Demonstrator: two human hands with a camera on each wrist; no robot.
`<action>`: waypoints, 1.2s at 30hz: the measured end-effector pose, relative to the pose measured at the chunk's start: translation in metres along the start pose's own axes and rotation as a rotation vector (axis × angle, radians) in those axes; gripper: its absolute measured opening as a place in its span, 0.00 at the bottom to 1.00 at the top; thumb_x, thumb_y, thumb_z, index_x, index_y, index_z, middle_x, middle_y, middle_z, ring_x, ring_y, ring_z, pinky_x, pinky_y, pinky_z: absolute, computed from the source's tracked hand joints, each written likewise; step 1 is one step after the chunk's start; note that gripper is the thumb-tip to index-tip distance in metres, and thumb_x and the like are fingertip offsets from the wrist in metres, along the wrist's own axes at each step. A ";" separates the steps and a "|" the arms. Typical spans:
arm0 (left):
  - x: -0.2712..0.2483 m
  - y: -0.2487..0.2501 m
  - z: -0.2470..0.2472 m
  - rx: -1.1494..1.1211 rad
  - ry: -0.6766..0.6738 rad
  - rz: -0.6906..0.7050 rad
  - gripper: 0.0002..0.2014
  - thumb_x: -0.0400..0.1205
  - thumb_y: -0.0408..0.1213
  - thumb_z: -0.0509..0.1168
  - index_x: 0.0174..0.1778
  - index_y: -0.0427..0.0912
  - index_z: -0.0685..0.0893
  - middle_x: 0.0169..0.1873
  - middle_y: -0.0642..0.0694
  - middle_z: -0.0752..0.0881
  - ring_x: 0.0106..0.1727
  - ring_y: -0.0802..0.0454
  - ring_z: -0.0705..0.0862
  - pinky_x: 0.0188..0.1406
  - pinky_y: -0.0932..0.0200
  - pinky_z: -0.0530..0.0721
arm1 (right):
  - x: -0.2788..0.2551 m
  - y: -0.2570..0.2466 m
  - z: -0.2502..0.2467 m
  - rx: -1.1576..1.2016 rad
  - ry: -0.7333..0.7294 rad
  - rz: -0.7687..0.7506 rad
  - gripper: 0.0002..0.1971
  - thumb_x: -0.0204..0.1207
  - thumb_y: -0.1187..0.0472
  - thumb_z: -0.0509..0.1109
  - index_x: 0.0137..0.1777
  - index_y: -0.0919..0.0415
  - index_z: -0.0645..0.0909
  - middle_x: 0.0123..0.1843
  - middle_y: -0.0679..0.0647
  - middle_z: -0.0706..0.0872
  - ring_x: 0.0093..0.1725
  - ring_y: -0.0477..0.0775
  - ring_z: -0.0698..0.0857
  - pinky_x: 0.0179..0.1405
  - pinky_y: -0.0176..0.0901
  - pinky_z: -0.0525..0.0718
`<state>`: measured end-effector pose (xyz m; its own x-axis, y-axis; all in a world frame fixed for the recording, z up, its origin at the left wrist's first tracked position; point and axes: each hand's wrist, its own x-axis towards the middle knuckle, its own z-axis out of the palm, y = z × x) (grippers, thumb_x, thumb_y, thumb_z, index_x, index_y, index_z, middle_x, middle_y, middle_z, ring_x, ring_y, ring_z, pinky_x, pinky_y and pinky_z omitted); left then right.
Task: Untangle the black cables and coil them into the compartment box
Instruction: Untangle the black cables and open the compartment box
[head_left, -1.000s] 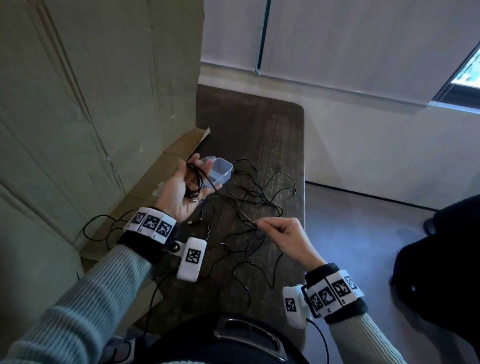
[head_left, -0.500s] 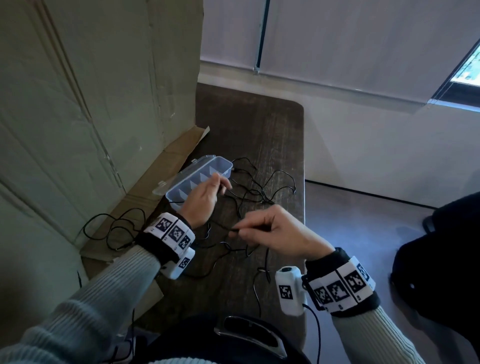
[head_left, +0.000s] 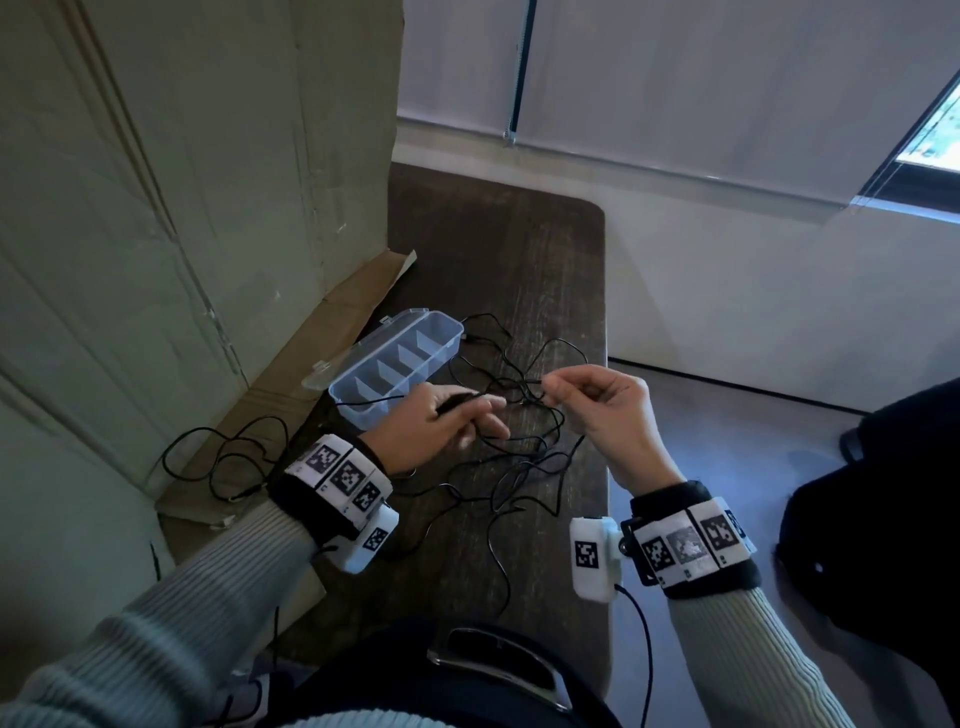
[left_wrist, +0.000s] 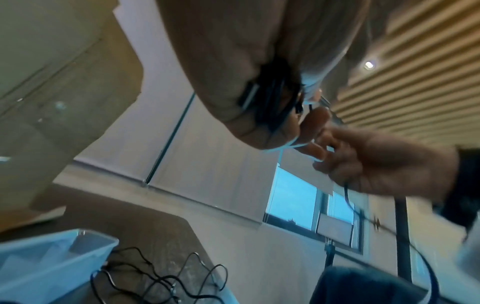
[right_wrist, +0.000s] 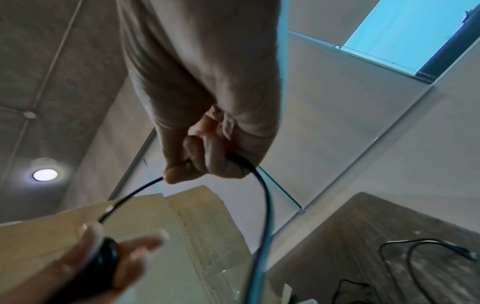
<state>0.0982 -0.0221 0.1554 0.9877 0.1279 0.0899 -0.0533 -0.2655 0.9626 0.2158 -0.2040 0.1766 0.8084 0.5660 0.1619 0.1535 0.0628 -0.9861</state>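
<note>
Left hand (head_left: 441, 426), now lowered to frame centre, is gripping a wound cable coil (head_left: 457, 401) while right hand (head_left: 602, 410) is pinching the trailing black cable (right_wrist: 262, 185); winding is continuing, compartment box (head_left: 400, 358) unfilled.

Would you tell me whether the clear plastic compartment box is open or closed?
Open: the clear plastic compartment box has its lid folded back, exposing the dividers; its compartments look empty.

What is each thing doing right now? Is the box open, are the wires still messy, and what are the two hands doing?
compartment box: lid open, compartments look empty, on the table.
coil: small wound bundle of black cable, held in the left hand.
left hand: grips the coil.
right hand: pinches the cable leading to the coil.
loose cables: tangled on the table.
cable on the cardboard: lies loose, uncoiled.
</note>
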 end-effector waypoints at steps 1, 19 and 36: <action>0.000 0.002 -0.001 -0.119 0.037 -0.001 0.15 0.86 0.37 0.56 0.62 0.32 0.82 0.44 0.47 0.92 0.29 0.56 0.82 0.27 0.66 0.78 | -0.001 0.005 -0.002 -0.012 -0.013 0.018 0.04 0.74 0.69 0.74 0.47 0.69 0.88 0.33 0.60 0.87 0.23 0.38 0.79 0.26 0.24 0.75; 0.023 0.003 -0.010 -0.787 0.459 -0.164 0.15 0.87 0.51 0.52 0.45 0.47 0.78 0.31 0.53 0.72 0.21 0.61 0.67 0.16 0.68 0.67 | -0.042 0.035 0.032 -0.332 -0.570 0.268 0.12 0.85 0.61 0.64 0.60 0.65 0.85 0.25 0.46 0.75 0.21 0.37 0.70 0.24 0.25 0.70; 0.005 -0.006 0.010 0.073 -0.196 -0.173 0.32 0.85 0.59 0.50 0.42 0.37 0.90 0.26 0.49 0.87 0.24 0.59 0.78 0.27 0.64 0.75 | -0.011 0.025 0.030 -0.247 -0.075 0.000 0.10 0.75 0.68 0.75 0.39 0.50 0.89 0.30 0.44 0.89 0.31 0.41 0.85 0.36 0.37 0.83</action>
<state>0.1051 -0.0295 0.1475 0.9912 -0.0084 -0.1322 0.1224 -0.3250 0.9378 0.1937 -0.1835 0.1495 0.7652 0.6261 0.1495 0.2951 -0.1347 -0.9459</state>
